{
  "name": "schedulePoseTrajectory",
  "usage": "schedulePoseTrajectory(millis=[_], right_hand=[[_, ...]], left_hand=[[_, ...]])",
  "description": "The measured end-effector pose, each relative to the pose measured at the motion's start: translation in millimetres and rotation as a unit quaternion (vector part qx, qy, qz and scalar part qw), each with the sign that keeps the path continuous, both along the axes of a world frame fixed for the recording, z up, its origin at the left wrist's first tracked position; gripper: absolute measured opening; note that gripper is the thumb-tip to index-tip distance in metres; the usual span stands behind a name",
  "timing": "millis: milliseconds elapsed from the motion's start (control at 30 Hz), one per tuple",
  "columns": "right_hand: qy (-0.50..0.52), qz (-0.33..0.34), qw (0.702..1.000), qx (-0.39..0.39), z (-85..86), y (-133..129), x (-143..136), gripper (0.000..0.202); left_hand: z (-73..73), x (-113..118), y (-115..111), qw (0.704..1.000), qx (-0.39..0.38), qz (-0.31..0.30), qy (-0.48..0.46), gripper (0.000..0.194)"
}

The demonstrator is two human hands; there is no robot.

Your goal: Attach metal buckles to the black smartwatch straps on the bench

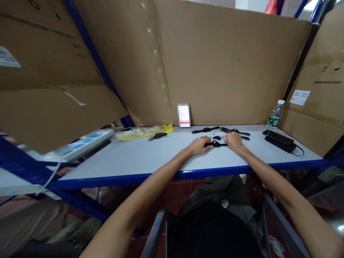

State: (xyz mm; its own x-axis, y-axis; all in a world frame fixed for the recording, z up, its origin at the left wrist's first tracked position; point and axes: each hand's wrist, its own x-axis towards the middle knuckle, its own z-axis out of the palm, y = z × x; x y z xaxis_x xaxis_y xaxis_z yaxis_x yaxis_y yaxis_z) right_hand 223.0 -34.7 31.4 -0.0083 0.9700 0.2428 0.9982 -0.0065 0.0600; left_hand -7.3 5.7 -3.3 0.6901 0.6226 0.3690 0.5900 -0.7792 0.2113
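A black two-handled spokeshave (216, 144) lies level between my hands, low over the grey tabletop or on it. My left hand (200, 145) is closed round its left handle. At its other end my right hand (234, 142) is curled over the right handle, with the fingertips partly hidden. Just beyond the tool's middle sits a small black part (216, 137), and small shiny pieces (213, 133), too small to name, lie behind that. Another black spokeshave (206, 130) rests farther back. More black long-handled tools (243, 133) lie beyond my right hand, partly covered by it.
A phone-like white panel (184, 115), blurred out, leans on the cardboard wall (215, 64). Yellow-edged plastic packaging (145, 132) and a dark object (158, 135) lie left. A water bottle (275, 115) and black case with cord (279, 141) stand right. The table has a blue front edge (199, 174).
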Motion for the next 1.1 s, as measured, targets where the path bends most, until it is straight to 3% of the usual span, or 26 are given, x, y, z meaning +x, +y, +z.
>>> schedulePoseTrajectory(millis=[333, 533, 867, 1100], right_hand=[[0.008, 0.026, 0.998, 0.057, -5.3, 1.3, 3.7, 0.05], [0.003, 0.024, 0.999, 0.043, -5.0, 1.3, 2.8, 0.05], [0.009, 0.032, 0.998, 0.059, -8.0, 2.7, 4.8, 0.042], [0.016, 0.008, 0.999, 0.036, -7.6, 2.6, 3.9, 0.047]], left_hand=[[-2.1, 0.6, 3.0, 1.0, -0.012, 0.01, 0.014, 0.046], [-3.5, 1.7, 1.9, 1.0, -0.004, 0.016, 0.023, 0.049], [1.3, 3.7, 14.1, 0.998, -0.061, 0.01, 0.02, 0.058], [10.0, 3.9, 28.1, 0.984, -0.167, -0.058, -0.02, 0.054]])
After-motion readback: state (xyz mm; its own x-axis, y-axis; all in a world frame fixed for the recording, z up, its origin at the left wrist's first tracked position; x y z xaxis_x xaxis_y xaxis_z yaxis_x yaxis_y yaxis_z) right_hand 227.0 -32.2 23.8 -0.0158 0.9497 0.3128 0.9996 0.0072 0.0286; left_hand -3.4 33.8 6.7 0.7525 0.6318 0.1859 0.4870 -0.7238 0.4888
